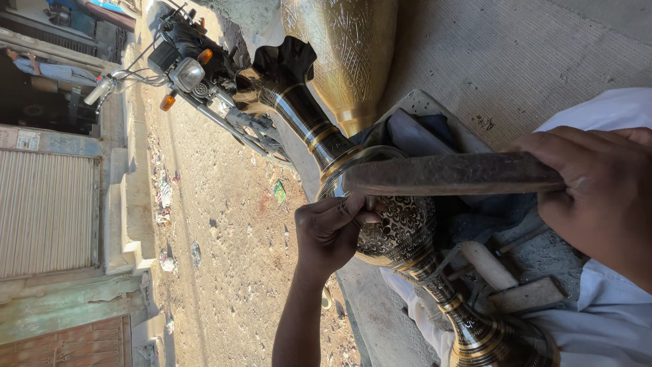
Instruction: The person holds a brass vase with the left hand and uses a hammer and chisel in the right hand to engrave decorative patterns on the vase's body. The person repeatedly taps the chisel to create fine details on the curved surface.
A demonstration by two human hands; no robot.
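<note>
Head camera view, turned sideways: the person's left hand (331, 231) pinched a small tool, mostly hidden, against the belly of a black-and-brass engraved vase (394, 228) lying on a cloth-covered work block (435, 112). The right hand (598, 197) was wrapped tightly around a worn wooden mallet (448, 174) poised above it. The belly already looked densely patterned. A motorcycle (197, 71) stood on the dirt street beyond.

An engraved brass vase (397, 231), glossy with dark-filled floral patterning and polished gold bands, lies under a rough, matt, dark wooden mallet (448, 174). At 12 o'clock, a larger brass vessel (346, 54) gleams; pale wooden handles (489, 266) look smooth at 5 o'clock.
</note>
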